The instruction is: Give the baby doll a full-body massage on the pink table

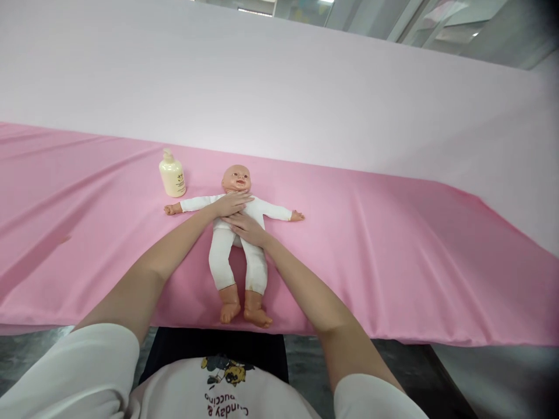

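White-suited baby doll point(238, 233) supine, arms outspread

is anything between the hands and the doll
Nothing visible. The left hand lies flat on the chest of the doll and the right hand rests on its belly. The lotion bottle stands apart, beside the doll's arm.

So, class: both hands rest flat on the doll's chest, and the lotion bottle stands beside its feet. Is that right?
Not quite. The left hand and right hand do lie flat on the doll, but the head view shows the bottle standing up by its head, beyond one outstretched arm, not beside its feet.
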### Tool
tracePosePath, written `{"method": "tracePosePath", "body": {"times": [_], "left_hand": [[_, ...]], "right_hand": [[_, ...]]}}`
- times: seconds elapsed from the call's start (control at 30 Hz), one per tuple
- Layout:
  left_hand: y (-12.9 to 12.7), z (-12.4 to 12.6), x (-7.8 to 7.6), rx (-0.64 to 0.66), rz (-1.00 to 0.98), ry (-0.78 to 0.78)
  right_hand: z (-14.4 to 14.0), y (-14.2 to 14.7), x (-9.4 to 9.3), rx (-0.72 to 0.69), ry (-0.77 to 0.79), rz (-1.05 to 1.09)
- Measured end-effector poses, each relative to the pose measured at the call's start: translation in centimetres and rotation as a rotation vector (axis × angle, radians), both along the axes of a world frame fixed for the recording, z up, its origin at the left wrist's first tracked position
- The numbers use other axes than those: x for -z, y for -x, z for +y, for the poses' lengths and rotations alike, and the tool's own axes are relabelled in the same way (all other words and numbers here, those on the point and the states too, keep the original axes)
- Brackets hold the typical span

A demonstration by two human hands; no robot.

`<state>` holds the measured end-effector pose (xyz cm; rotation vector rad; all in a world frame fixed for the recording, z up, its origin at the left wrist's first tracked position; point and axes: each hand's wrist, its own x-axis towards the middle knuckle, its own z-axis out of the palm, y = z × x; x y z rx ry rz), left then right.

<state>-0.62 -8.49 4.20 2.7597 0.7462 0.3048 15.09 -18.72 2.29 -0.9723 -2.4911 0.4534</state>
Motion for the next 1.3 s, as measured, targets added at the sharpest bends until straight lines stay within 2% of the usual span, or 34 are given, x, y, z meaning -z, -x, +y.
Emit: {"method": "tracePosePath", "body": {"times": [0.2,0.37,0.53,0.7,0.77,0.83,0.93,1.0,1.17,1.3], "left_hand": [[2.0,-0.8,1.2,-0.034,-0.007,-0.042],[2.4,-2.5,1.1,-0.197,0.030,-0.005],[2.1,-4.4,1.3,-0.273,0.013,-0.011],[1.1,-7.0,1.4,-0.403,-0.015,-0.091],[0.9,-7.9,1.1,-0.411,0.009,-0.078],[0.8,-8.5,0.7,-0.357,0.032,-0.068],[1.1,-8.5,0.4,-0.222,0.020,-0.071],[1.3,-8.2,0.4,-0.181,-0.005,-0.065],[1.2,-7.6,0.8,-0.233,-0.066,0.023],[1.3,-6.4,1.7,-0.355,-0.136,0.089]], "right_hand": [[-1.2,-2.1,0.2,0.012,0.091,0.004],[-1.6,-3.6,0.0,0.071,0.097,-0.021],[-1.5,-3.6,0.0,0.127,0.079,-0.064],[-0.3,-3.3,0.5,0.269,0.087,-0.095],[0.4,-3.1,0.2,0.292,0.071,-0.128],[1.0,-2.7,-0.5,0.274,0.027,-0.156],[1.7,-2.2,-1.4,0.196,-0.033,-0.175],[1.9,-1.9,-1.4,0.183,-0.044,-0.155],[2.2,-2.1,0.3,0.365,0.012,-0.033],[2.0,-2.4,1.4,0.509,0.096,-0.014]]}}
